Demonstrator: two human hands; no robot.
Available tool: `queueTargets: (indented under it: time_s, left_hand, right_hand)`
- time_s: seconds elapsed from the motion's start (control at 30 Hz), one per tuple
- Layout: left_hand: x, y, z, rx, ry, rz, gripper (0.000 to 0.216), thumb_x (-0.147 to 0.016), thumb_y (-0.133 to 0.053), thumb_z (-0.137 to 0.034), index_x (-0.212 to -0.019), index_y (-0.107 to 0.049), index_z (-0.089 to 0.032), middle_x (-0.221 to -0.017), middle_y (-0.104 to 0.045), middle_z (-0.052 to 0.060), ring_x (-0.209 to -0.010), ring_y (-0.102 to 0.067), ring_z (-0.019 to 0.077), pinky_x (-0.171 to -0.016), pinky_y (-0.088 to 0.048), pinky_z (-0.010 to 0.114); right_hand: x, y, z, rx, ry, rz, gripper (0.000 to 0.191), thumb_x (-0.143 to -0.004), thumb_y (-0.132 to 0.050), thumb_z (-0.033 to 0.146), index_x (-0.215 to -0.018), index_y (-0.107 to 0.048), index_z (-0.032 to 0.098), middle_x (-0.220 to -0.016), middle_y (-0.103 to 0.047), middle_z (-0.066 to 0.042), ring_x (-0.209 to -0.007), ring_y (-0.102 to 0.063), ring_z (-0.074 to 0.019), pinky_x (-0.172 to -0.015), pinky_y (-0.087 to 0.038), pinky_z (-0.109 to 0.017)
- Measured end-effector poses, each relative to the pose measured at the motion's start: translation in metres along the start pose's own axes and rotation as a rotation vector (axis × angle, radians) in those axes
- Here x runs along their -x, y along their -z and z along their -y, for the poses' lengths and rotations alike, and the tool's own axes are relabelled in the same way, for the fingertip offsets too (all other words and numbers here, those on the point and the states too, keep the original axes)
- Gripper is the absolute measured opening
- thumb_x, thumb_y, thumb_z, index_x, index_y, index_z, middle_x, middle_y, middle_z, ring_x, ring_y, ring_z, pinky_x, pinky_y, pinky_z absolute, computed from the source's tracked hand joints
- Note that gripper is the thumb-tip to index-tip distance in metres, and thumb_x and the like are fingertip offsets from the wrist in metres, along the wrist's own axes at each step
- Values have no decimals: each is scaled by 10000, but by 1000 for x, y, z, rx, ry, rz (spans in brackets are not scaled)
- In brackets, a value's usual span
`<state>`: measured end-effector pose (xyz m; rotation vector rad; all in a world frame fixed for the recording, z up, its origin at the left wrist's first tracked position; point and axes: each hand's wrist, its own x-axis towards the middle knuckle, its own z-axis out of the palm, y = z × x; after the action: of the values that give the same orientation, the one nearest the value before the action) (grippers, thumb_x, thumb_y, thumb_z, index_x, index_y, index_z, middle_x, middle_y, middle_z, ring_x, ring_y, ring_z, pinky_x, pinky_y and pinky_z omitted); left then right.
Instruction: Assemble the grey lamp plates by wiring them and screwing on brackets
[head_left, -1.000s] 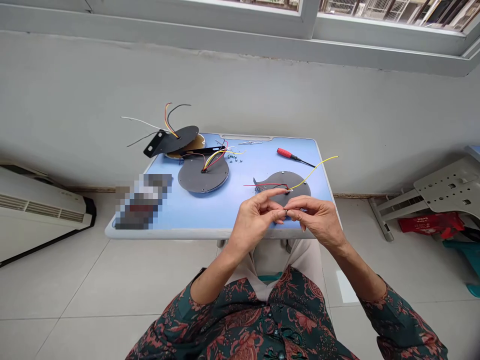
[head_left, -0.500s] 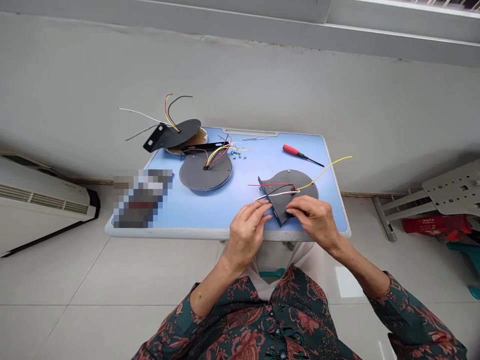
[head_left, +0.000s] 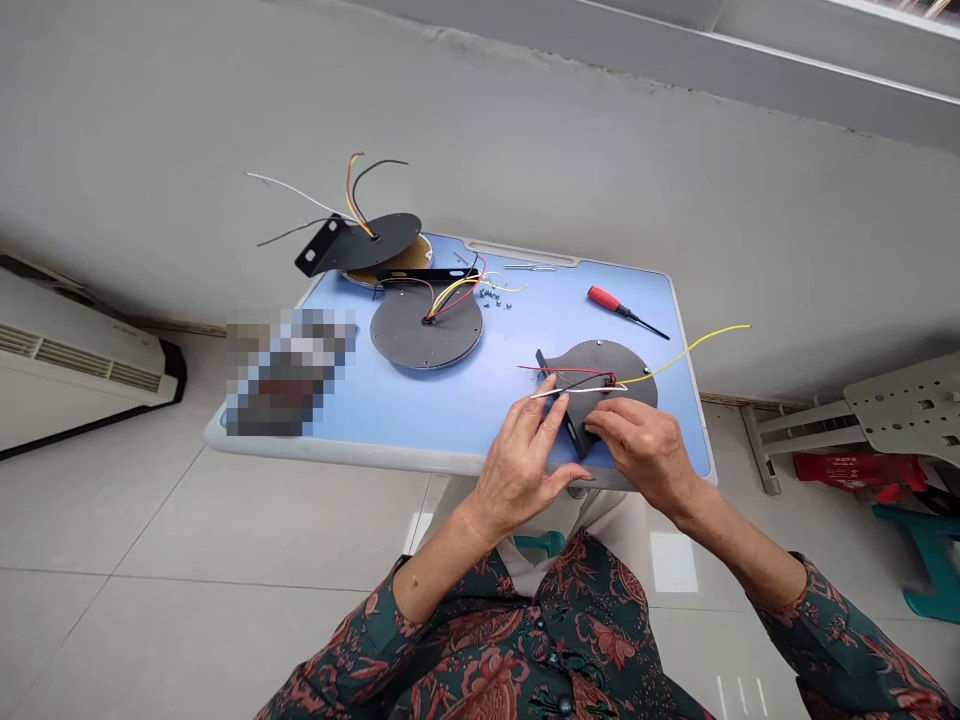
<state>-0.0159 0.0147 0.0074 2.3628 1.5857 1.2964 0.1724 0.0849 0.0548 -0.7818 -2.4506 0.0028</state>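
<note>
Grey wall (head_left: 525, 150) backed the blue-topped bench (head_left: 420, 405). At its right front lay the dark-grey round metal plate (head_left: 592, 358) with bent flange (head_left: 580, 444) and coloured wires (head_left: 579, 390). Two bright screw heads (head_left: 599, 343) showed near its rim; I judged fastening partly done, since small metal screws (head_left: 496, 300) lay loose at the rear and the red-handled screwdriver (head_left: 626, 312) lay unheld. I had the left hand (head_left: 517, 465) spread wide beside the flange; the right hand's (head_left: 649, 445) fingers were pinched together over the plate, any contents hidden.

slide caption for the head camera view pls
Left hand spread, right hand pinched, at a dark-grey rounded metal plate with multicoloured thin wires; red-handled screwdriver beyond.
</note>
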Motion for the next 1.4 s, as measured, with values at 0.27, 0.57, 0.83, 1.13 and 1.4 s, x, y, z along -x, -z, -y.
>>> queueTargets:
  time_s: [0.27,0.57,0.83,1.13,1.4]
  left_hand:
    - [0,-4,-8,-75,25,52,829,-945,-647,-371,-1595,-210,-100,-1572,-396,284,-1379,-477,380,-1098,-485,562]
    - [-25,17,20,-205,-265,117,343,-1003,-501,-141,-1337,-566,-99,-1289,-674,186,-1082,-658,269,-918,-591,423]
    - [-24,4,30,-154,-321,100,350,-1043,-387,-144,-1328,-581,-87,-1251,-700,173,-1168,-667,228,-995,-573,379]
    - [-29,-8,39,-34,-236,113,372,-1037,-381,-137,-1362,-559,-99,-1237,-715,177,-1151,-687,221,-981,-580,388]
    - [-35,-8,37,-131,-259,122,311,-1042,-372,-153,-1182,-648,-112,-1123,-751,150,-1021,-728,206,-939,-590,365]
  right_hand:
    - [-6,6,0,133,77,156,235,-943,-523,56,-870,-714,171,-910,-747,-55,-764,-624,-150,-616,-384,-267]
    - [-7,9,3,231,141,168,277,-978,-473,51,-830,-675,170,-885,-720,-50,-762,-571,-147,-582,-314,-277]
    - [-11,7,-3,351,259,243,283,-989,-425,55,-924,-671,179,-818,-650,-51,-754,-538,-153,-536,-248,-290]
    - [-21,1,-17,296,352,415,299,-919,-433,9,-1003,-667,175,-843,-664,-64,-698,-558,-154,-564,-252,-306]
    - [-30,3,-9,281,225,567,328,-863,-447,23,-1041,-688,157,-707,-680,-44,-554,-486,-137,-539,-161,-328]
